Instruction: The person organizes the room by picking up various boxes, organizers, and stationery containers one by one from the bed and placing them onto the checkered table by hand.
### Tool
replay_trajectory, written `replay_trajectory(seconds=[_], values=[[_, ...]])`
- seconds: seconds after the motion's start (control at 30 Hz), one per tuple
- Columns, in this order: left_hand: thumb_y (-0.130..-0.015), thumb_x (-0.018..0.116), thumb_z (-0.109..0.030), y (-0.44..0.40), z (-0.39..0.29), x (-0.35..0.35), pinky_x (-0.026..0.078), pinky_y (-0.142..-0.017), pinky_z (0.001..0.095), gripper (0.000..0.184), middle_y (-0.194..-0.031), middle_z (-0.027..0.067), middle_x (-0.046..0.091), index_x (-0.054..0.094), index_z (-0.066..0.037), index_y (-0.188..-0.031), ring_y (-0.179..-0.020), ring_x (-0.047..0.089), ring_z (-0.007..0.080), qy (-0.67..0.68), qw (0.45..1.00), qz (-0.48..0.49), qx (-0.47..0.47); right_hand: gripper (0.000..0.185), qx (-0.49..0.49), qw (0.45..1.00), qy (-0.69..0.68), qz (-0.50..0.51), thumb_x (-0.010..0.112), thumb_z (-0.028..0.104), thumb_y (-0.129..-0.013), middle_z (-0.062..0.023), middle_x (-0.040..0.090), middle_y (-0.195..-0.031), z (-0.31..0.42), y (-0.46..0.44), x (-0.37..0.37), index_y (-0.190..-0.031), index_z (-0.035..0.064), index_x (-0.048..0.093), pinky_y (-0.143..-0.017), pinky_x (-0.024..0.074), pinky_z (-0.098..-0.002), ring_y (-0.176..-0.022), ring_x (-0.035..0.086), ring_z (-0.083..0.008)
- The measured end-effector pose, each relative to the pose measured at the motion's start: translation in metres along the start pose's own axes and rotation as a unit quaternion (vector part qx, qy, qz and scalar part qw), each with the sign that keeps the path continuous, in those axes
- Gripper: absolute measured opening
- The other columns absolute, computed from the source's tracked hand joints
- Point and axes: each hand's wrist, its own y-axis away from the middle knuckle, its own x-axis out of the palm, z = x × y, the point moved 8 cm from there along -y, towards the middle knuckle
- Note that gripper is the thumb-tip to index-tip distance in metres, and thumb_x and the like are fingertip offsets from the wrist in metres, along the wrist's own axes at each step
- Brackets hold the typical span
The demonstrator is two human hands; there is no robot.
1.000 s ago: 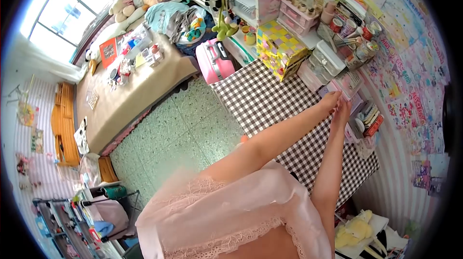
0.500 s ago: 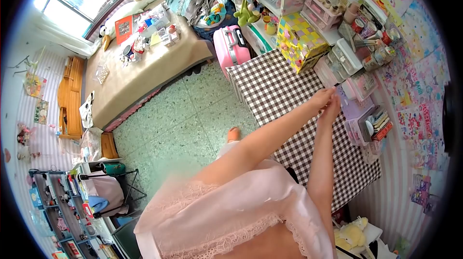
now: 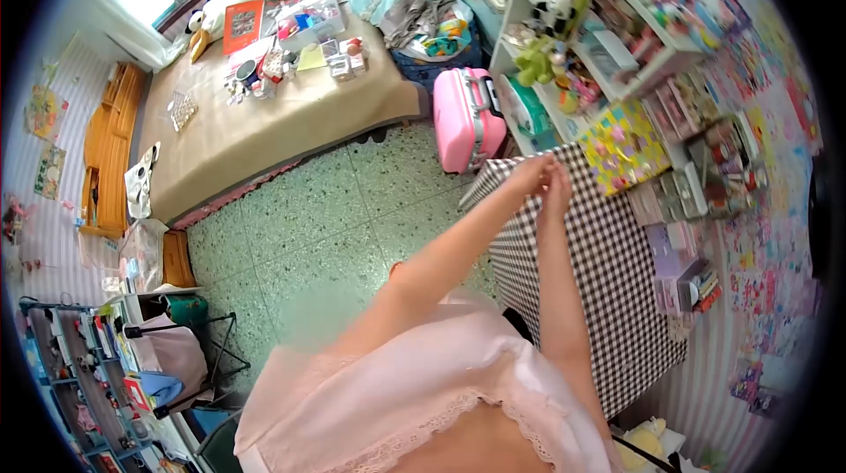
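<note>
My left hand [image 3: 530, 177] and my right hand [image 3: 554, 188] are held close together, out in front of me over the far part of the checked tablecloth [image 3: 608, 270]. Both sets of fingers are bent in and meet at the tips. Whatever they pinch, if anything, is too small to make out. Just beyond them stands the pink suitcase [image 3: 467, 120], and to their right a yellow patterned box [image 3: 624, 148] sits on the table.
Clear drawers and purple boxes [image 3: 674, 253] line the table's wall side. Behind it rises a white shelf [image 3: 648, 76] with toys. A bed [image 3: 291, 129] with boxes and papers stands at the far left. Lower left, a folding chair [image 3: 176, 350] is near a bookshelf [image 3: 75, 376].
My view has turned, so the room sits differently in it. Both hands, still together, have moved left over the table, away from the drawers and closer to the suitcase.
</note>
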Motion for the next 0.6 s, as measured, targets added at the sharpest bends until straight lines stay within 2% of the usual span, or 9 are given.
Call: replay_trajectory(seconds=[0.07,0.13,0.2,0.3,0.43,0.5,0.6], values=[[-0.081,0.047,-0.037,0.015,-0.030,-0.075,0.043,-0.063,0.0255,0.029,-0.085,0.0019,0.057,0.057,-0.011,-0.093,-0.075,0.055,0.0130,-0.011,0.998,-0.057,0.028,0.021,0.021,0.999,0.002,0.033,0.051,0.016,-0.080,-0.0031,0.056,-0.084,-0.039,0.000,0.070,-0.096,0.0030,0.053,-0.062,0.0431,-0.0226,-0.074,0.053,-0.0104],[-0.082,0.047,-0.036,0.041,-0.067,-0.171,0.043,-0.064,0.0254,0.030,-0.089,0.0025,0.058,0.057,-0.012,-0.097,-0.077,0.055,0.0131,-0.001,0.992,-0.122,0.044,0.024,0.052,0.990,0.037,0.129,0.052,0.015,-0.080,-0.0042,0.056,-0.088,-0.095,0.000,0.168,-0.099,0.0015,0.053,-0.064,0.0438,-0.0232,-0.077,0.053,-0.0111],[-0.083,0.046,-0.035,0.064,-0.093,-0.225,0.043,-0.067,0.0259,0.031,-0.092,0.0027,0.058,0.056,-0.011,-0.100,-0.080,0.055,0.0130,0.002,0.985,-0.156,0.077,0.028,0.044,0.986,0.040,0.159,0.053,0.016,-0.080,-0.0058,0.056,-0.091,-0.122,0.005,0.231,-0.103,-0.0002,0.051,-0.069,0.0438,-0.0239,-0.081,0.053,-0.0125],[-0.085,0.044,-0.035,0.090,-0.121,-0.287,0.043,-0.070,0.0266,0.031,-0.094,0.0013,0.058,0.056,-0.011,-0.101,-0.082,0.054,0.0120,0.032,0.974,-0.206,0.093,0.036,0.072,0.975,0.043,0.205,0.053,0.016,-0.080,-0.0078,0.055,-0.096,-0.136,0.024,0.304,-0.110,-0.0021,0.046,-0.074,0.0428,-0.0252,-0.086,0.052,-0.0137],[-0.085,0.045,-0.035,0.097,-0.135,-0.348,0.042,-0.071,0.0270,0.029,-0.094,0.0010,0.057,0.056,-0.011,-0.100,-0.080,0.052,0.0112,0.088,0.960,-0.236,0.125,0.042,0.083,0.962,0.055,0.256,0.056,0.019,-0.078,-0.0090,0.055,-0.100,-0.158,0.024,0.371,-0.112,-0.0029,0.044,-0.075,0.0429,-0.0256,-0.088,0.053,-0.0142],[-0.084,0.046,-0.033,0.094,-0.138,-0.376,0.043,-0.061,0.0233,0.025,-0.087,-0.0018,0.056,0.056,-0.012,-0.093,-0.073,0.053,0.0094,0.117,0.949,-0.267,0.120,0.039,0.111,0.953,0.082,0.269,0.055,0.020,-0.080,-0.0069,0.054,-0.096,-0.175,0.018,0.394,-0.110,-0.0019,0.044,-0.072,0.0415,-0.0227,-0.083,0.052,-0.0121],[-0.084,0.047,-0.033,0.077,-0.150,-0.416,0.043,-0.062,0.0240,0.024,-0.086,-0.0014,0.056,0.056,-0.012,-0.093,-0.074,0.053,0.0095,0.133,0.947,-0.272,0.107,0.040,0.106,0.944,0.123,0.287,0.055,0.021,-0.080,-0.0072,0.054,-0.095,-0.205,-0.003,0.433,-0.111,-0.0021,0.044,-0.071,0.0412,-0.0225,-0.083,0.051,-0.0117]])
